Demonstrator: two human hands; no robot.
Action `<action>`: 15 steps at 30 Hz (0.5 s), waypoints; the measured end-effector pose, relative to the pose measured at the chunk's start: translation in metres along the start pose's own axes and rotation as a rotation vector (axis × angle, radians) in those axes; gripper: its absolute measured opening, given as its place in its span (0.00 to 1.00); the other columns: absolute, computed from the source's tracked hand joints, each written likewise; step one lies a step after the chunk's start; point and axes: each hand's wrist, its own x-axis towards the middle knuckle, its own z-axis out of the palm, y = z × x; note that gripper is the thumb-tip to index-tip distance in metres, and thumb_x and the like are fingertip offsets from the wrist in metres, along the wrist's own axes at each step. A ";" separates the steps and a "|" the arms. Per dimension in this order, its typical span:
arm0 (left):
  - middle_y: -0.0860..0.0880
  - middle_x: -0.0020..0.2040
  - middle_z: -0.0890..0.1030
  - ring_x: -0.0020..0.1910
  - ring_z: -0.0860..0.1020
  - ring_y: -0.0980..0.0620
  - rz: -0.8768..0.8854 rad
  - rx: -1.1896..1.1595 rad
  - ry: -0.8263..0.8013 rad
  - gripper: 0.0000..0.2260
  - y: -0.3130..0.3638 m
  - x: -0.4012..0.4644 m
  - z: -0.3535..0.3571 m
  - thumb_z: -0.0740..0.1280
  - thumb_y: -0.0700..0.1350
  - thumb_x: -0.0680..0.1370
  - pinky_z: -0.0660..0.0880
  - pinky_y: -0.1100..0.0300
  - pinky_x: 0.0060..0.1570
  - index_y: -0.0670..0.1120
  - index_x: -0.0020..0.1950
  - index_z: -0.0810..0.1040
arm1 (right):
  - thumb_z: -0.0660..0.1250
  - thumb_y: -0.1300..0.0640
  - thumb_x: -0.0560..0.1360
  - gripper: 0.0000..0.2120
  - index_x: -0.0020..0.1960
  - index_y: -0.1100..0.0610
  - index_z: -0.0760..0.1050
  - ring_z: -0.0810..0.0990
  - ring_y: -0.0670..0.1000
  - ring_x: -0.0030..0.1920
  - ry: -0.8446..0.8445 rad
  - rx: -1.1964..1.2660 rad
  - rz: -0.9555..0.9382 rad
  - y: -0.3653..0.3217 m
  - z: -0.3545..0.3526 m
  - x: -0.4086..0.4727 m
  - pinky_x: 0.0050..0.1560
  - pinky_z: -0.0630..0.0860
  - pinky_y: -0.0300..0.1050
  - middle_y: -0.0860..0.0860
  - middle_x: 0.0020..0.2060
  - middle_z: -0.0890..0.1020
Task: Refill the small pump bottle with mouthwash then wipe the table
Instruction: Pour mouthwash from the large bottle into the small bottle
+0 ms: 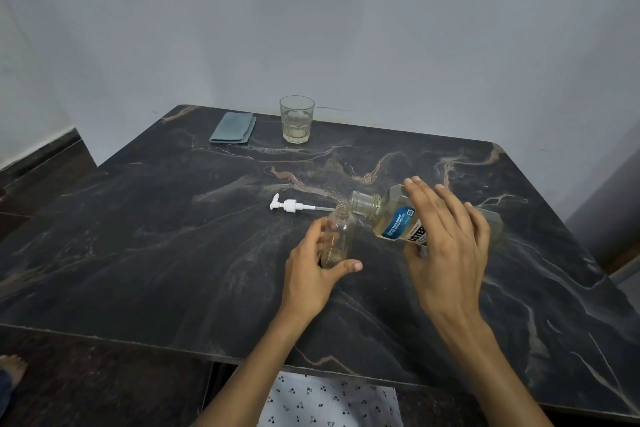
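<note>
Nearest me, my left hand (pixel 311 260) curls round the small bottle (pixel 337 236), standing upright mid-tabletop with its thumb across the base, while my right hand (pixel 446 246) grips the mouthwash (pixel 391 215) from above, fingers spread over its body, neck tipped right at the bottle's mouth. I judge the pour is under way with little inside; next I need a steady tilt, then the pump (pixel 294 206) lying just beyond, and finally the cloth (pixel 233 127) near the far left corner.
</note>
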 end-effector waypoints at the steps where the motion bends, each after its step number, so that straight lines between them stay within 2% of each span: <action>1: 0.63 0.53 0.77 0.57 0.77 0.60 -0.001 0.000 0.000 0.29 0.000 0.000 0.000 0.76 0.57 0.60 0.77 0.53 0.58 0.77 0.52 0.66 | 0.77 0.75 0.54 0.48 0.70 0.54 0.67 0.67 0.53 0.68 0.001 0.001 -0.001 0.000 0.000 0.000 0.68 0.55 0.48 0.50 0.67 0.73; 6: 0.63 0.52 0.78 0.56 0.77 0.60 -0.002 -0.009 0.006 0.28 0.000 0.000 0.000 0.75 0.60 0.58 0.77 0.52 0.58 0.76 0.53 0.66 | 0.77 0.75 0.54 0.49 0.70 0.53 0.65 0.68 0.53 0.68 0.009 0.002 -0.008 0.000 0.000 0.000 0.68 0.55 0.48 0.50 0.67 0.73; 15: 0.64 0.51 0.78 0.55 0.77 0.63 0.004 0.000 0.001 0.28 0.002 -0.001 0.000 0.75 0.60 0.59 0.77 0.54 0.57 0.77 0.52 0.66 | 0.76 0.75 0.55 0.48 0.70 0.54 0.66 0.67 0.53 0.68 0.008 0.000 -0.015 0.001 -0.001 0.001 0.68 0.55 0.49 0.50 0.67 0.73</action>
